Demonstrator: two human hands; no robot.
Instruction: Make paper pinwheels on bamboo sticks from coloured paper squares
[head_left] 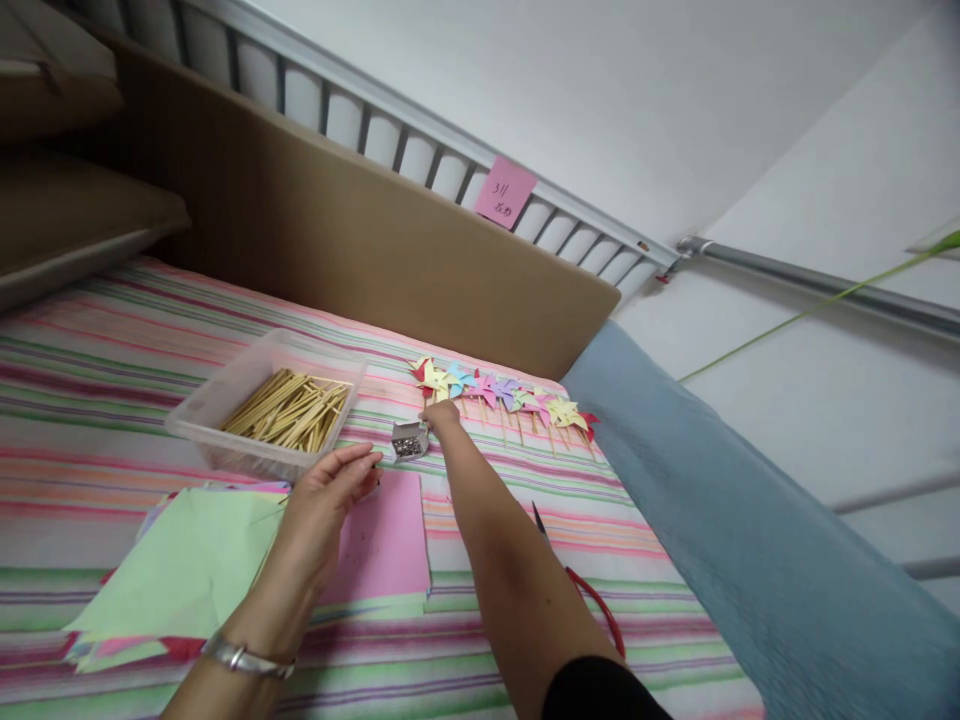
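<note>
My left hand (337, 490), with a metal bracelet on its wrist, hovers over a stack of pink paper (390, 560). Its thumb and fingers are pinched together around something small and dark that I cannot make out. Further forward, my right hand (442, 415) reaches to a small open box (409, 440) full of tiny metal pins, its fingers closed at the box's right edge. Just beyond that hand lies a row of paper pinwheels (510, 395) in several colours on sticks. Scissors (600, 605) with red handles lie partly hidden behind my right forearm.
A clear plastic tub (217, 425) of wooden sticks (292, 410) stands at left. Pale green square sheets (187, 560) lie fanned in front of it. Striped cloth covers the surface; a brown board (360, 230) and a white railing (360, 120) border the back.
</note>
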